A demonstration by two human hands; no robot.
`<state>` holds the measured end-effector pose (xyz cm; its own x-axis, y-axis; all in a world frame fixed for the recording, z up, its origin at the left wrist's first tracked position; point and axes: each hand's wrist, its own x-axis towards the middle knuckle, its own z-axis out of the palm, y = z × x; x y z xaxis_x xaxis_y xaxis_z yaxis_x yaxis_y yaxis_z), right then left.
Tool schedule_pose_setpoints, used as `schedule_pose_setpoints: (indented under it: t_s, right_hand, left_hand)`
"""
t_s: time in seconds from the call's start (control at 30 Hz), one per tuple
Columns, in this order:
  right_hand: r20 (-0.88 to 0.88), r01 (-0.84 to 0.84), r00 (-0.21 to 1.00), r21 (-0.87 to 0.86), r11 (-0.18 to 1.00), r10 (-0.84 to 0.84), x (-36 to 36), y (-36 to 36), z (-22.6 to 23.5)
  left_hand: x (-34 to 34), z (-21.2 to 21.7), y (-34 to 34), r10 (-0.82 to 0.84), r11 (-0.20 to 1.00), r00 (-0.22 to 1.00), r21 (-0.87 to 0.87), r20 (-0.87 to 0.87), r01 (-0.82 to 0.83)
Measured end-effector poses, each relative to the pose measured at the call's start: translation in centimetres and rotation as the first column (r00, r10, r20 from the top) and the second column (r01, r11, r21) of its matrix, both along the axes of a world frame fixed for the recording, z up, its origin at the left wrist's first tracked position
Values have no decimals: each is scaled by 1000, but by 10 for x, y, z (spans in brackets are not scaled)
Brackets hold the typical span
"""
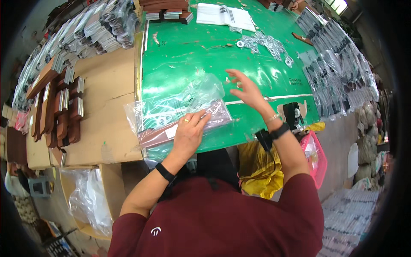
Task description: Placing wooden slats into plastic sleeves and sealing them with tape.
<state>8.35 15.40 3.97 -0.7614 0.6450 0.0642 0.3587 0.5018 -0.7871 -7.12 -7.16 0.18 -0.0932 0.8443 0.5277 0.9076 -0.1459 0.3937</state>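
Note:
A clear plastic bag (207, 87) lies near the front edge of the green table, with a flat reddish-brown piece (157, 136) inside or beneath its film. A small white label (171, 131) shows on the piece. My left hand (190, 132) rests on the bag and the piece, its fingers laid out over the plastic. To the right, my right hand (246, 88) is raised above the green surface, fingers apart and holding nothing. Both wrists wear dark bands.
Brown pieces with metallic ends (58, 103) are stacked on cardboard at left. Bagged goods (96, 28) pile up behind them, with more (338, 68) at right. Metal washers (267, 45) and white plastic bags (225, 16) lie farther back. A pink basket (319, 160) stands below right.

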Motion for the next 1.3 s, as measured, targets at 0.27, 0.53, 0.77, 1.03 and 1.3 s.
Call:
schedule_pose_setpoints:
  t_s: [0.27,0.53,0.77,1.03,1.3]
  right_hand:
    - [-50,-441,895,-258,859,444,-79,76,-25]
    - [204,-260,957,302,917,205,-122,56,-47]
    - [52,84,994,222,972,-98,-100,64,-39]
    - [404,6,911,-209,978,81,-94,43,-33]
    - [-1,3,1000,-526,851,-4,-95,26,-37]
  left_hand:
    - [0,-3,-3,-27,995,999,-97,28,29]
    - [-1,-3,-5,-21,996,1000,-90,23,23]
    - [2,7,-2,-3,999,994,-54,111,9]
    - [3,9,4,56,998,984,-40,167,-50]
    - [-9,5,9,15,1000,964,-5,265,-14]
